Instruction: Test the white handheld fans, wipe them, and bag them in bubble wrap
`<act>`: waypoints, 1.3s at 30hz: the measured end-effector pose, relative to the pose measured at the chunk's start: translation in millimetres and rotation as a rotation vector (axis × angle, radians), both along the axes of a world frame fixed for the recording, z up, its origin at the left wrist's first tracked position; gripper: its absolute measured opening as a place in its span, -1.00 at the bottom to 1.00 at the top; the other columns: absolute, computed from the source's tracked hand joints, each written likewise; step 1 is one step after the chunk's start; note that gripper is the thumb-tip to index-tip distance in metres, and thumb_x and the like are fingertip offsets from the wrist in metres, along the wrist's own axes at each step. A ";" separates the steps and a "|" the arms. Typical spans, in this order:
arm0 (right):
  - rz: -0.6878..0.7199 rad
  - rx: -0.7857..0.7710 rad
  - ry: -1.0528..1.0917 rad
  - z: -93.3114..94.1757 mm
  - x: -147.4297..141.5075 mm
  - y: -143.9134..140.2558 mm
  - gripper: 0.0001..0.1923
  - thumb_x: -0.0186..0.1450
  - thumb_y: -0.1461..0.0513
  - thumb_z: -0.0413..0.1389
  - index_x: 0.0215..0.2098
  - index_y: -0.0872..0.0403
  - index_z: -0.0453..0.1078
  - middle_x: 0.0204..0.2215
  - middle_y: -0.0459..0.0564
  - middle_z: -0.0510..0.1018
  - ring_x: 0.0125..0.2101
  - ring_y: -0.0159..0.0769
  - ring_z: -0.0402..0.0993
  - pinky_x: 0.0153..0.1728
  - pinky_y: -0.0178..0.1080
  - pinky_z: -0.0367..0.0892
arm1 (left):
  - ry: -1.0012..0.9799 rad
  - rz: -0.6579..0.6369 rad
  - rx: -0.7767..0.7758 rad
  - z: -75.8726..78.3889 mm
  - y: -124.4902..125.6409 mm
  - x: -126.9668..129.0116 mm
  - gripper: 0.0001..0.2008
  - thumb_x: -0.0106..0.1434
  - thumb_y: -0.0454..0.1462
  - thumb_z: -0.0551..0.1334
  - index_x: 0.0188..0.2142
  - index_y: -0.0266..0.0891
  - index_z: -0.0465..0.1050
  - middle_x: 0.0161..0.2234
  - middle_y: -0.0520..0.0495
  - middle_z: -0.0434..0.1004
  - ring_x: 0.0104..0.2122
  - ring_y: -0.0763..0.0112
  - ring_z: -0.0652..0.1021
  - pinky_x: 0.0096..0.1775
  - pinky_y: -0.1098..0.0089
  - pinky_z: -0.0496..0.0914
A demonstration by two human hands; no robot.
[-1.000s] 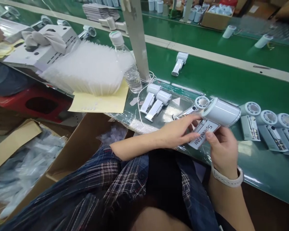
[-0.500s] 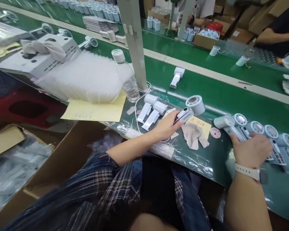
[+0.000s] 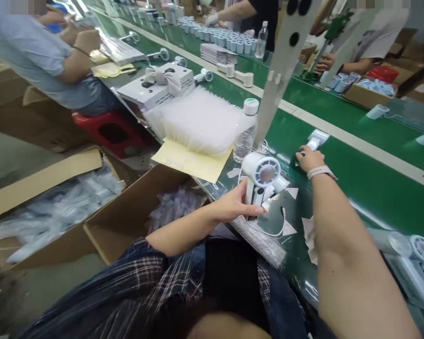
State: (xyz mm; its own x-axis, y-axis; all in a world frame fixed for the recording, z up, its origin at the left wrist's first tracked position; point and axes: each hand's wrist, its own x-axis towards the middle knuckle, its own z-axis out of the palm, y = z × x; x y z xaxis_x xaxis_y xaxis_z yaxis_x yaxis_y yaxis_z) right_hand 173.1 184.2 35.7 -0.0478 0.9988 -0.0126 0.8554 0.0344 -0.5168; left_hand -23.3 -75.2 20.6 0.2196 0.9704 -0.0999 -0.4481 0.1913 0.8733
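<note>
The left hand is grasping a blue fan by its handle before the green-capped bottle; right of the bottle, the right hand is partly covering a second fan, its grip impossible to tell; beyond the bottle, blue cups are standing in rows

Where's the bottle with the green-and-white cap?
Head view, just right of centre: the bottle stands beside the foot of the upright post, beyond the fan in the left hand.

Fan — pale blue, apparently
</note>
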 end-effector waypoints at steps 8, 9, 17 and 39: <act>0.162 0.123 0.190 39.5 45.9 -155.3 -0.64 0.40 0.03 0.08 0.05 -0.03 0.54 0.00 0.15 0.67 -0.18 -0.04 0.68 -0.04 0.06 0.54 | -0.391 0.120 -0.046 -13.6 45.5 36.2 -0.05 -0.08 0.37 0.58 0.01 -0.29 0.51 0.03 -0.31 0.67 0.00 0.04 0.69 0.01 0.09 0.61; 0.231 0.206 0.159 35.8 48.6 -179.8 -0.62 0.42 -0.01 0.05 0.02 -0.04 0.57 0.13 0.19 0.63 -0.03 0.07 0.67 0.03 0.14 0.52 | -0.433 0.122 -0.036 -13.0 48.6 42.8 -0.09 -0.07 0.34 0.59 0.00 -0.30 0.55 0.03 -0.32 0.68 0.05 0.01 0.68 0.07 0.10 0.60; 0.087 0.023 0.002 -31.1 43.0 -231.7 -0.74 0.40 0.04 0.07 -0.13 0.05 0.39 -0.25 0.27 0.62 -0.16 0.17 0.60 -0.16 0.07 0.45 | -0.525 0.248 -0.065 -8.0 42.6 43.9 -0.47 0.28 0.21 0.48 -0.28 -0.22 0.57 -0.18 -0.14 0.73 0.23 -0.01 0.64 0.28 0.09 0.51; 0.267 -0.201 0.844 -13.7 5.1 -295.2 -0.56 0.48 -0.08 0.29 -0.41 0.03 0.52 -0.63 -0.14 0.43 -0.58 -0.36 0.36 -0.48 -0.26 0.28 | -0.470 0.061 0.065 4.2 34.5 31.8 -0.14 0.11 0.55 0.27 -0.45 -0.26 0.49 0.08 -0.28 0.68 0.20 0.01 0.64 0.08 0.16 0.60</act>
